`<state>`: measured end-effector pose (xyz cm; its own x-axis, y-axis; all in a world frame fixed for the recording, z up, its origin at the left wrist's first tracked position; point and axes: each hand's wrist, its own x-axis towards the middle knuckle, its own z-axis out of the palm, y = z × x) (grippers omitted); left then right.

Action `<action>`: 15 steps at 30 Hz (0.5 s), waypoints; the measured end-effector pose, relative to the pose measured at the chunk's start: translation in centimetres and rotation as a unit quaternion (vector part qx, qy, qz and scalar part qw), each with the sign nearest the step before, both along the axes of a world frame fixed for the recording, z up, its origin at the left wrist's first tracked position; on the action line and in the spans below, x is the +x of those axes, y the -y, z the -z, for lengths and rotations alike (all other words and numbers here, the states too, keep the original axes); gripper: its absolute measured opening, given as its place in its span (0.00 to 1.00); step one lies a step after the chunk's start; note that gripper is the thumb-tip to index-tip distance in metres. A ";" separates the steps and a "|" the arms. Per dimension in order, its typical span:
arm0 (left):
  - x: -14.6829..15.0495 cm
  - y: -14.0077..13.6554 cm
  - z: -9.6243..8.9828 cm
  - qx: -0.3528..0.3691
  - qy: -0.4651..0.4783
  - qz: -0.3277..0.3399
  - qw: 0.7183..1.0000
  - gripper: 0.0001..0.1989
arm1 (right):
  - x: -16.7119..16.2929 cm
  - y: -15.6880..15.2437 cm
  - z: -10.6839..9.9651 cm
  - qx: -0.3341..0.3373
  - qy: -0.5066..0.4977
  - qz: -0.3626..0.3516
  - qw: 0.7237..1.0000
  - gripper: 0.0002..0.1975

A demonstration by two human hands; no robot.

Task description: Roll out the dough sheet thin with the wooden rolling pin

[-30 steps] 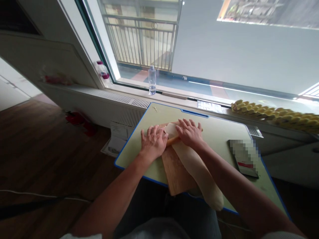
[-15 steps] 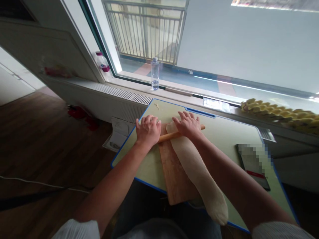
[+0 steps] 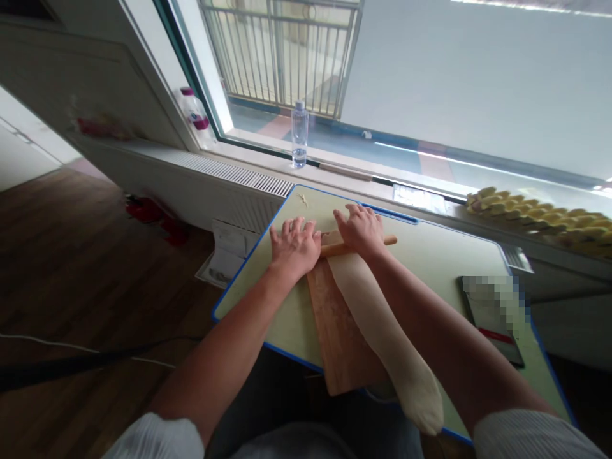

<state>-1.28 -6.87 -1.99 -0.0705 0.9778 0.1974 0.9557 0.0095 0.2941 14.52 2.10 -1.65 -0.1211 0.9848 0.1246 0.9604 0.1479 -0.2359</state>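
Note:
A wooden rolling pin point(image 3: 335, 249) lies across the far part of a long strip of dough point(image 3: 366, 299). My left hand point(image 3: 297, 245) presses its palm on the pin's left part, fingers spread forward. Over the right part lies my right hand point(image 3: 362, 228), its fingers also stretched out and apart, with the pin's tip showing beyond it. Beneath the dough is a wooden board point(image 3: 342, 338), tilted relative to the table. The dough runs toward me, and its thick near end hangs past the table's front edge. My hands hide part of the pin and the dough's far end.
The pale table point(image 3: 430, 255) has a blue rim. A phone-like dark device point(image 3: 497, 325), partly blurred out, lies at right. Small dough scraps point(image 3: 303, 201) lie at the far left corner. A clear bottle point(image 3: 299, 135) and yellow egg trays point(image 3: 535, 213) stand along the windowsill.
My left hand has slid right along the pin and slightly forward. My right hand has moved a little forward, and the pin has rolled slightly away from me.

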 end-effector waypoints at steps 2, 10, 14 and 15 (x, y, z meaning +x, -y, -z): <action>-0.4 -1.0 0.1 -0.014 0.005 0.000 1.000 0.20 | -0.3 -0.6 0.0 0.007 -0.001 -0.002 1.000 0.32; -1.6 -4.5 0.3 -0.050 0.002 -0.022 0.999 0.20 | -1.6 -3.5 -0.2 0.001 0.017 -0.009 1.000 0.31; -1.9 -5.3 0.0 -0.029 0.003 -0.039 0.999 0.20 | -2.3 -4.7 -0.3 0.008 0.026 -0.015 1.000 0.30; -1.8 -5.3 0.0 -0.024 0.003 -0.039 0.999 0.20 | -2.4 -4.8 -0.3 0.011 0.026 -0.018 0.999 0.29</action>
